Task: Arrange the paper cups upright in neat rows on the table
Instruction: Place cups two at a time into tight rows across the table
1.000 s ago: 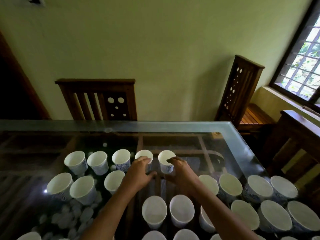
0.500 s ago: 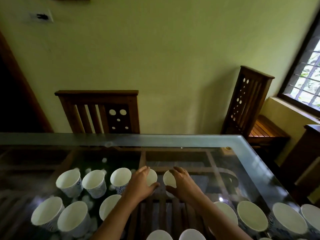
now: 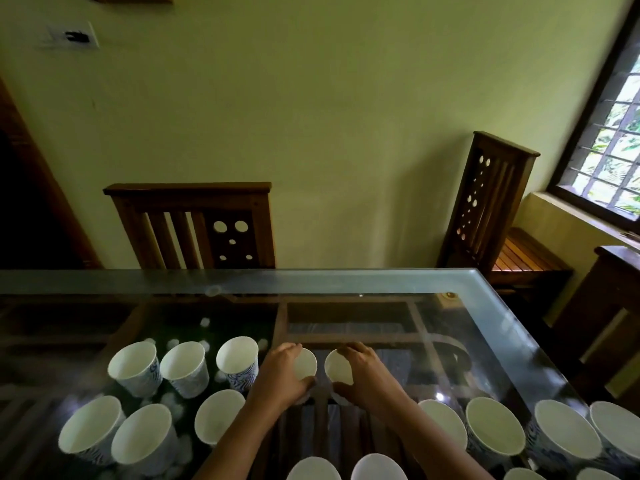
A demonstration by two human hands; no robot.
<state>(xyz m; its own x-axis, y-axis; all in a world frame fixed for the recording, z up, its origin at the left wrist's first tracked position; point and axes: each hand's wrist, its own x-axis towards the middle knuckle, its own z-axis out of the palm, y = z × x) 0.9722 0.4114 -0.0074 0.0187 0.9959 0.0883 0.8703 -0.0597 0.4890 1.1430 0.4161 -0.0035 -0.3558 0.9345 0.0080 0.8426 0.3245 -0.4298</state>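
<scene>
Clamping left cup [image 3: 305,364] inside left grip [image 3: 280,375], right cup [image 3: 338,367] inside right grip [image 3: 367,375]; both upright.

Each cup [image 3: 237,356] is white inside, with a dark-blue swirl print outside. The table [image 3: 311,280] has a grey-green glass top over dark brown wood. Behind the table, the chair [image 3: 188,192] is dark brown, with slats and round holes, and the wall [image 3: 329,98] is pale yellow-green. Right of the table, the window [image 3: 616,116] has a dark brown frame and a grid of panes showing green.
</scene>
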